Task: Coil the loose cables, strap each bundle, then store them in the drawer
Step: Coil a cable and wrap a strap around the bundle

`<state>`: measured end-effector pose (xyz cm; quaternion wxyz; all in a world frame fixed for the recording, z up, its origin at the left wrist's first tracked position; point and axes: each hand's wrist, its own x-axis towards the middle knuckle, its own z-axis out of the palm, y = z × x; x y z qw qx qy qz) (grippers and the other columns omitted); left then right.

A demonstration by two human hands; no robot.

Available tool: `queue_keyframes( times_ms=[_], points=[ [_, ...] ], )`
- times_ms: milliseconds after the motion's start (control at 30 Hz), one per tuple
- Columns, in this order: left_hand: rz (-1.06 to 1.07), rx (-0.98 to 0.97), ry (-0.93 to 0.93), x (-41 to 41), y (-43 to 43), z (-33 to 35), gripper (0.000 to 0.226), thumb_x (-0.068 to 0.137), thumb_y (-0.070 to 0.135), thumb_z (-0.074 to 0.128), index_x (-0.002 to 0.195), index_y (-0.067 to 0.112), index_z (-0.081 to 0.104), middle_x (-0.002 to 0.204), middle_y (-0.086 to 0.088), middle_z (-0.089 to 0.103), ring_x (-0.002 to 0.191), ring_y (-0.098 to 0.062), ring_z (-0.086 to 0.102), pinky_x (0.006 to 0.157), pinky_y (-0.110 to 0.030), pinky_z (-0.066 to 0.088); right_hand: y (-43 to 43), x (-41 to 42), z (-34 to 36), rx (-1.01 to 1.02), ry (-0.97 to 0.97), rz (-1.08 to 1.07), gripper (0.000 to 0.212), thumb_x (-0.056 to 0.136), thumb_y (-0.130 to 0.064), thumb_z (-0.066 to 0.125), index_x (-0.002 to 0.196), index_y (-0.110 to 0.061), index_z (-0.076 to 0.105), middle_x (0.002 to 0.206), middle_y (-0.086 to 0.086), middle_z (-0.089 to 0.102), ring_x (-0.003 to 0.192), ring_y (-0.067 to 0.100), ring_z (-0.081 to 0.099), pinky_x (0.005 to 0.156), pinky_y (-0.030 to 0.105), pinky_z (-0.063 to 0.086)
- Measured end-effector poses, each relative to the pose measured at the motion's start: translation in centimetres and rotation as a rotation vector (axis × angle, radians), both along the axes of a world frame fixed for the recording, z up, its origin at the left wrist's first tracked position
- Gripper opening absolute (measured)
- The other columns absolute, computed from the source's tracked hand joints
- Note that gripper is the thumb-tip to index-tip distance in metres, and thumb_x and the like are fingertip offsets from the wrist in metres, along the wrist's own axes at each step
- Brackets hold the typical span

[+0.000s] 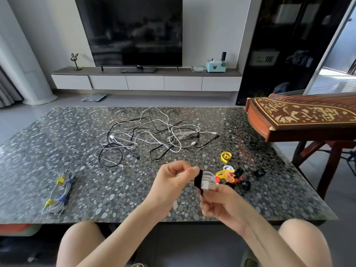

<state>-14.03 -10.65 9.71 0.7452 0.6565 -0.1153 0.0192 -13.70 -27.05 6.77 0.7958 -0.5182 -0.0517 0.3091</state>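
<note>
Both hands are up over the bench [107,189] on one white cable coil [207,179]. The left hand [173,182] and right hand [221,205] each pinch it, and one black strap [199,181] is wrapped round it between them. Beyond the hands there's a tangle of loose cables [181,134], too knotted to count. Well left of the left hand lie the strapped bundles [59,191], with two yellow and two blue ties. Spare straps [225,156] sit just right of the hands. The logo on the TV [131,31] is too small to read.
</note>
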Motion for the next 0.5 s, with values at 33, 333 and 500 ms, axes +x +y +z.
queue_keyframes(
  times_ms=[33, 333, 500],
  points=[
    [-0.041, 0.019, -0.011, -0.2, 0.2, 0.2, 0.023, 0.078, 0.02, 0.073, 0.059, 0.011, 0.064, 0.063, -0.006, 0.065, 0.054, -0.008, 0.055, 0.058, -0.014, 0.043, -0.5, 0.3, 0.4, -0.045, -0.019, 0.062, 0.019, 0.072, -0.016, 0.078, 0.08, -0.003, 0.065, 0.069, 0.009, 0.06, 0.057, 0.017, 0.059, 0.05, 0.023, 0.045],
    [-0.323, 0.32, 0.039, -1.9, 0.6, 1.4, 0.021, 0.074, 0.023, 0.067, 0.054, 0.023, 0.061, 0.046, -0.006, 0.044, 0.049, -0.008, 0.038, 0.05, -0.017, 0.025, -1.0, 1.8, 3.6, -0.318, -0.209, 0.171, 0.024, 0.068, -0.029, 0.07, 0.074, -0.006, 0.069, 0.065, 0.004, 0.068, 0.057, 0.01, 0.064, 0.053, 0.019, 0.05],
    [-0.196, 0.41, 0.092, -2.3, 0.7, 0.8, 0.044, 0.087, 0.004, 0.061, 0.051, 0.028, 0.06, 0.042, 0.015, 0.041, 0.042, -0.001, 0.032, 0.048, -0.01, 0.028, 0.2, 1.9, 4.7, -0.471, -0.402, 0.064, 0.013, 0.082, -0.016, 0.067, 0.077, -0.003, 0.068, 0.068, 0.006, 0.072, 0.065, 0.016, 0.071, 0.06, 0.021, 0.055]
  ],
)
